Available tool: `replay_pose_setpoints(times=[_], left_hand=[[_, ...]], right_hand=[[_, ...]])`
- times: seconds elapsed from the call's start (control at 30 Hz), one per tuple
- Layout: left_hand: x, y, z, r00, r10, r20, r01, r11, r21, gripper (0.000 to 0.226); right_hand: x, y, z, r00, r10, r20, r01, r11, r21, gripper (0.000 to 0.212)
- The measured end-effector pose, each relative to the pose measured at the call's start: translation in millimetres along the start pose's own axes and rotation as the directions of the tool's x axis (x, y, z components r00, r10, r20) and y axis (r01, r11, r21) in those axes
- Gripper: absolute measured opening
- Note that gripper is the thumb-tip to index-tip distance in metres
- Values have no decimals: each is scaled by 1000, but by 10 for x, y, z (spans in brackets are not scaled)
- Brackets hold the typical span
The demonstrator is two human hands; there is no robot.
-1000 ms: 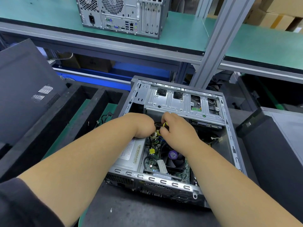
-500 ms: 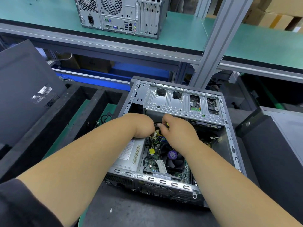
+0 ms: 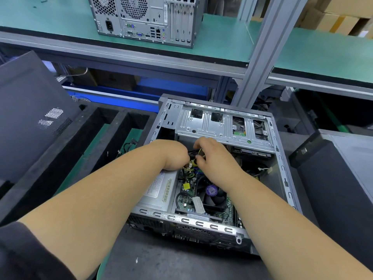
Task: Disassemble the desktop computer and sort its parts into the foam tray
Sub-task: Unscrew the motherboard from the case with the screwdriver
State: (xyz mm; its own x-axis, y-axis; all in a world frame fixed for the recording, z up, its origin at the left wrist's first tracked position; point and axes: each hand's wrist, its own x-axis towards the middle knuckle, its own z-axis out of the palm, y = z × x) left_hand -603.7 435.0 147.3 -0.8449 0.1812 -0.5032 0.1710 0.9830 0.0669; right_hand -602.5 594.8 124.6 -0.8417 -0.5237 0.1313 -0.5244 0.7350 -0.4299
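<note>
Bare grey steel frames the open case (image 3: pixel 280 158), which lies on its side on the dark mat (image 3: pixel 161 259) in front of me, its open face up. Both of my hands are down inside it, close together, just under the near edge of the drive cage (image 3: pixel 220 126). My left hand (image 3: pixel 173 154) is curled, knuckles up; its fingertips are hidden, so I cannot tell what it grips. My right hand (image 3: pixel 214 156) pinches the yellow and black wires (image 3: pixel 194 163) between thumb and fingers, right beside the left hand.

Room is tight there: the cage rim sits just above my knuckles, the power supply (image 3: pixel 159 190) lies under my left wrist, and the fan (image 3: pixel 212 196) lies below my right wrist. The case's right wall stands well apart from my right arm, leaving open room on that side.

The foam tray (image 3: pixel 113 126) lies just left of the case, touching its left wall, with long open slots. A dark side panel (image 3: pixel 30 118) leans over the tray's far left. Another tower (image 3: pixel 147 17) stands on the green shelf (image 3: pixel 323 53) above.
</note>
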Motion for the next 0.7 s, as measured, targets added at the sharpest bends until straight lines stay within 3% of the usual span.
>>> replay_pose_setpoints(times=[0.07, 0.2, 0.3, 0.37, 0.53, 0.7], left_hand=[[6, -4, 2, 1000, 6, 3, -6, 1000, 0, 32], [-1, -2, 2, 1000, -16, 4, 16, 1000, -23, 32], [-2, 3, 5, 1000, -19, 5, 19, 1000, -21, 32], [2, 3, 1, 1000, -16, 1, 16, 1000, -25, 31], [14, -3, 6, 1000, -9, 2, 9, 1000, -6, 32], [30, -16, 10, 1000, -3, -1, 3, 1000, 16, 28]], right_hand=[[-5, -11, -10, 1000, 0, 7, -1, 1000, 22, 25], [8, 8, 8, 995, 59, -76, -72, 980, -185, 28], [3, 8, 6, 997, 65, -49, -67, 997, -34, 18], [-11, 0, -4, 1000, 23, -1, -23, 999, 37, 25], [-4, -9, 8, 994, 45, 96, -42, 998, -36, 16], [-11, -39, -30, 999, 31, 19, -31, 999, 16, 11]])
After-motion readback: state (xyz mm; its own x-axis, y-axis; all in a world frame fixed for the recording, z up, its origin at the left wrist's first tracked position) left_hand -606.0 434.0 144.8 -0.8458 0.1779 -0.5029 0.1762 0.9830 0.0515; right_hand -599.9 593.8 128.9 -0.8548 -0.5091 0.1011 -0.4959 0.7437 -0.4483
